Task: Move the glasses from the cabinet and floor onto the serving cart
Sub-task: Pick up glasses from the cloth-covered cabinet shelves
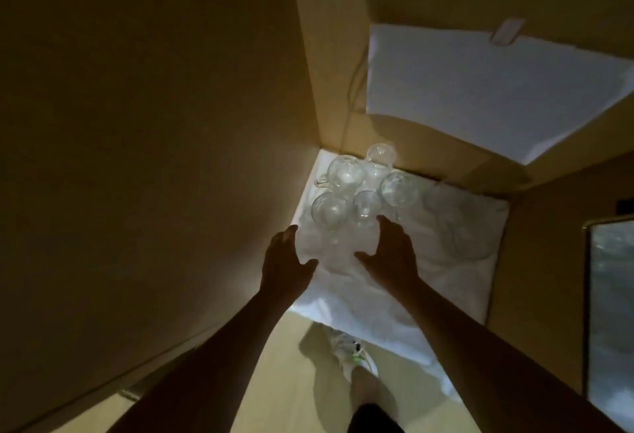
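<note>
Glasses (pixel 356 189), perhaps five, are seen upright on the white cloth (pixel 394 295), rims upward, while left hand (pixel 284 264) and right hand (pixel 391 254) are spread wide, nothing held.

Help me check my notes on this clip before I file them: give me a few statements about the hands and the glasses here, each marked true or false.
1. Both hands reach toward the glasses. True.
2. The right hand already holds a glass. False: its fingers are spread and hold nothing.
3. The glasses stand on a white cloth. True.
4. The left hand is a closed fist. False: its fingers are spread open.
5. The glasses sit clustered in the cloth's far left corner. True.
</note>
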### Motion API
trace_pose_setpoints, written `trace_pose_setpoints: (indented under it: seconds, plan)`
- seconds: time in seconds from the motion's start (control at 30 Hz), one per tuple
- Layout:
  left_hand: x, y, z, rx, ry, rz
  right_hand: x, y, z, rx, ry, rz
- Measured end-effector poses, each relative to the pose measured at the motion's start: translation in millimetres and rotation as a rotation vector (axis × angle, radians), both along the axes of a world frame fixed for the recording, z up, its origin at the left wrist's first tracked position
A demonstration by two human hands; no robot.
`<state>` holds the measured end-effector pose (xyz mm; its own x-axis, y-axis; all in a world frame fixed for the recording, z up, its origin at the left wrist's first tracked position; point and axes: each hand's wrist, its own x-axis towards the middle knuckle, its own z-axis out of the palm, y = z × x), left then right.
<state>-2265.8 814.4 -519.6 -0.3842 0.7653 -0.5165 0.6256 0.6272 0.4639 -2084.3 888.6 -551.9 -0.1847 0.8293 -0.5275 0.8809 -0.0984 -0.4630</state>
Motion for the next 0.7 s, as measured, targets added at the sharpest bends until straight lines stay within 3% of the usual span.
trace_pose_setpoints:
  seconds: [0.37,0.7]
  plan:
    - [-17,60,-110,0.015,0.051,-0.020,-5,49,-97,0.268,-0.024,0.130]
    - [-17,93,-152,0.065,0.034,-0.335,2,47,-117,0.486,-0.042,0.184]
